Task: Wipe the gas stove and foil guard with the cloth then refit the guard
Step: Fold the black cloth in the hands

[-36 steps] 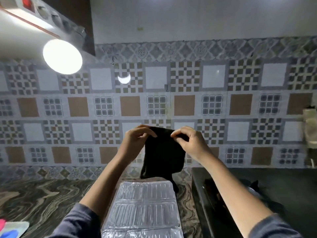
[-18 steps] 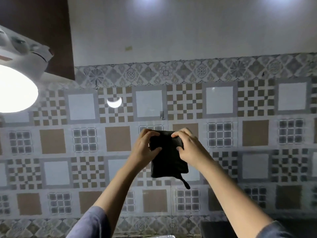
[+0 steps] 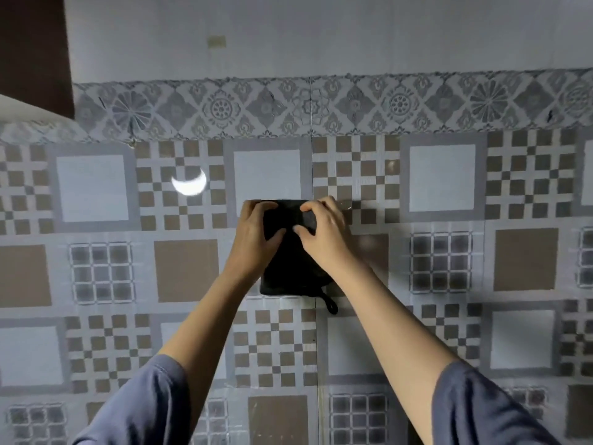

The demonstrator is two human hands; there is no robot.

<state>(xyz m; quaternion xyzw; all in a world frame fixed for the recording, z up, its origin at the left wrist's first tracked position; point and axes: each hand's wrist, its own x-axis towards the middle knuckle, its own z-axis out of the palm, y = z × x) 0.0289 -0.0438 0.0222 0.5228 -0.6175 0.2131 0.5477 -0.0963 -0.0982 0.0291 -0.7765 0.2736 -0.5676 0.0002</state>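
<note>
A black cloth (image 3: 290,274) hangs flat against the patterned wall tiles, held up at arm's length. My left hand (image 3: 255,236) grips its upper left part, and my right hand (image 3: 324,234) pinches its upper right part, fingers pressed into the fabric. A small black loop (image 3: 330,303) dangles from the cloth's lower right corner. The gas stove and the foil guard are out of view.
The tiled wall (image 3: 449,252) fills the view, with a band of floral border tiles (image 3: 321,107) above and plain grey wall higher up. A dark cabinet (image 3: 32,49) sits at the top left. A crescent light reflection (image 3: 189,184) shines on a tile.
The view has tilted upward, so the counter, foil guard and stove have dropped out of sight. Both hands have raised the cloth higher against the wall.
</note>
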